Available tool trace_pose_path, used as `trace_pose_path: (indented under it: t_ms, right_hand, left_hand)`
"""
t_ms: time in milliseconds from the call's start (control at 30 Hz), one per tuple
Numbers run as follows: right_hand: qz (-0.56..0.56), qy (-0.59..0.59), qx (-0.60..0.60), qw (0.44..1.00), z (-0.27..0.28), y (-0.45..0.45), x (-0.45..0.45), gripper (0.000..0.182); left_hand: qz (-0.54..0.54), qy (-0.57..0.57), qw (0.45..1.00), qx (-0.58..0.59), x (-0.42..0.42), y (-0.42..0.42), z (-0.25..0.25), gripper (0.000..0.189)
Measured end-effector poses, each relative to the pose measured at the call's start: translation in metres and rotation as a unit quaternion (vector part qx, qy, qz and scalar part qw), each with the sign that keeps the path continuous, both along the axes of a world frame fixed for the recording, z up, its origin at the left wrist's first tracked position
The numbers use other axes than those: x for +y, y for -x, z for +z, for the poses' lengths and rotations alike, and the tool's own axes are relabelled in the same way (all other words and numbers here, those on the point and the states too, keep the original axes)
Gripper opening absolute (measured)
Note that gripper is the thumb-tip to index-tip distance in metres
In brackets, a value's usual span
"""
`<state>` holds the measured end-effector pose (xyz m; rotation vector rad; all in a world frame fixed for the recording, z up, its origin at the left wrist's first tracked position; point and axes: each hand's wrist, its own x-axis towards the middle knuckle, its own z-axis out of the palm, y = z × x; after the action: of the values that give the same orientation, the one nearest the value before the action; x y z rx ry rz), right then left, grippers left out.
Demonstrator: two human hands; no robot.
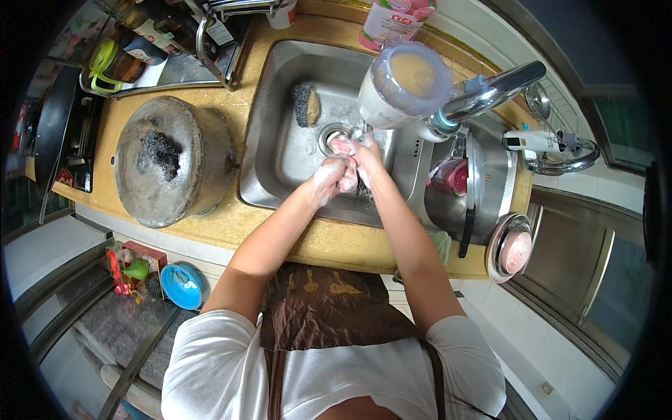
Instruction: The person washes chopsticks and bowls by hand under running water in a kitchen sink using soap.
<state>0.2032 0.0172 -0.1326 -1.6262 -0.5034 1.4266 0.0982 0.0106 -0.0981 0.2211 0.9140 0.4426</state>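
My left hand and my right hand, both coated in white suds, meet over the stainless steel sink basin. Something pink shows between them; whether it is a cloth or soapy skin I cannot tell. The drain lies just beyond my hands. A dark and yellow scrubbing sponge rests on the basin floor, farther off to the left. Above and right of my hands, a white faucet-mounted water filter hangs from the chrome faucet and covers part of the basin.
On the left counter stands a large metal pot with dark steel wool on top. A pink detergent bottle is behind the sink. The right basin holds a metal lid and a red item. Stacked bowls sit at the counter's right edge.
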Motion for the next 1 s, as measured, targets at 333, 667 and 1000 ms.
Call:
trace_pose_path:
  t_ms: [333, 667, 1000]
  right_hand:
    - [0.071, -0.008, -0.163, 0.984, 0.015, 0.002, 0.003, 0.044]
    - [-0.031, -0.114, -0.100, 0.988, -0.030, 0.004, 0.002, 0.038]
    - [-0.013, -0.029, 0.230, 0.973, 0.011, 0.000, -0.003, 0.042]
  left_hand:
    - [-0.082, -0.089, 0.988, 0.098, -0.001, -0.003, -0.006, 0.028]
    - [-0.010, -0.213, 0.971, 0.112, 0.012, -0.020, 0.002, 0.027]
    - [0.014, -0.155, 0.982, 0.103, 0.008, -0.012, 0.004, 0.016]
